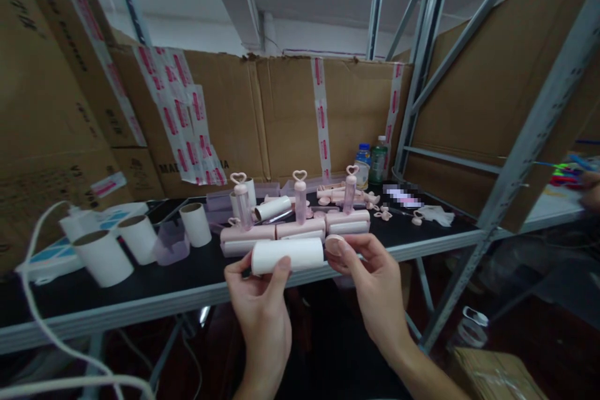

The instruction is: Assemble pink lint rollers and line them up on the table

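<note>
My left hand (pixel 260 306) grips a white paper roll (pixel 287 254) lying sideways, thumb in front and fingers behind. My right hand (pixel 370 281) pinches a small round pink cap (pixel 334 244) right at the roll's right end. Both hands hover just in front of the black table (pixel 187 275). Behind them on the table stand three pink lint rollers (pixel 300 225) with clear handles topped by heart shapes.
Several upright white rolls (pixel 103 256) and a clear lilac cover (pixel 171 244) sit at the left. Small pink parts (pixel 384 212) and two bottles (pixel 372 165) lie at the back. Cardboard boxes (pixel 281 112) wall the table; a grey metal rack post (pixel 525 156) stands right. A white cable (pixel 32 300) hangs left.
</note>
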The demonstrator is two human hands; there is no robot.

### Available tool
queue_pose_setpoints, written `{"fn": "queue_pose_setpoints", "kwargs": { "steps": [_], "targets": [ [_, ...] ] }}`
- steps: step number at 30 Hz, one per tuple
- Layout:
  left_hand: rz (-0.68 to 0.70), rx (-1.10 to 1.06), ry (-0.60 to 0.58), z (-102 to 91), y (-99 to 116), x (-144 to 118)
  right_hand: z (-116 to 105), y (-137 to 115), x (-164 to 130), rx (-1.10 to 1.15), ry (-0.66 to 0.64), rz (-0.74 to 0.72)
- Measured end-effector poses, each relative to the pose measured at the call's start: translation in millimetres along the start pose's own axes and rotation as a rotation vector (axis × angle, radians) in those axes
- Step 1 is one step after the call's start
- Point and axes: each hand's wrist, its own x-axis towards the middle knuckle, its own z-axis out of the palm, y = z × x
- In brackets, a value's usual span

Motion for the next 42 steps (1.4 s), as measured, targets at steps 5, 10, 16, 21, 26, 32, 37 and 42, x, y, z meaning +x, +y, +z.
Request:
{"fn": "queue_pose_setpoints", "kwargs": {
  "steps": [5, 10, 16, 21, 26, 32, 37, 42],
  "targets": [
    [-0.017, -0.027, 0.037, 5.9, 1, -12, 20, 5, -27, 0.145, 0.085, 0.004],
    [-0.034, -0.05, 0.078, 7.6, 2, -18, 32, 9, -45, 0.158, 0.091, -0.032],
    [-0.086, -0.093, 0.07, 10.6, 4, -25, 31, 18, -47, 0.158, 0.095, -0.186],
    [-0.144, -0.113, 0.078, 15.3, 3, -30, 26, 40, -44, -0.008, 0.021, -0.598],
    [-0.219, -0.124, 0.044, 17.1, 1, -34, 18, 54, -39, -0.107, -0.015, -0.754],
    [-0.263, -0.135, 0.017, 17.2, 7, -29, 10, 50, -31, -0.157, -0.091, -0.874],
    [-0.295, -0.098, -0.027, 15.6, 15, -14, 10, 38, -32, -0.237, -0.106, -0.852],
    [-0.376, -0.084, 0.022, 16.8, 23, -7, 6, 14, -27, -0.399, -0.344, -0.91]
  ]
}}
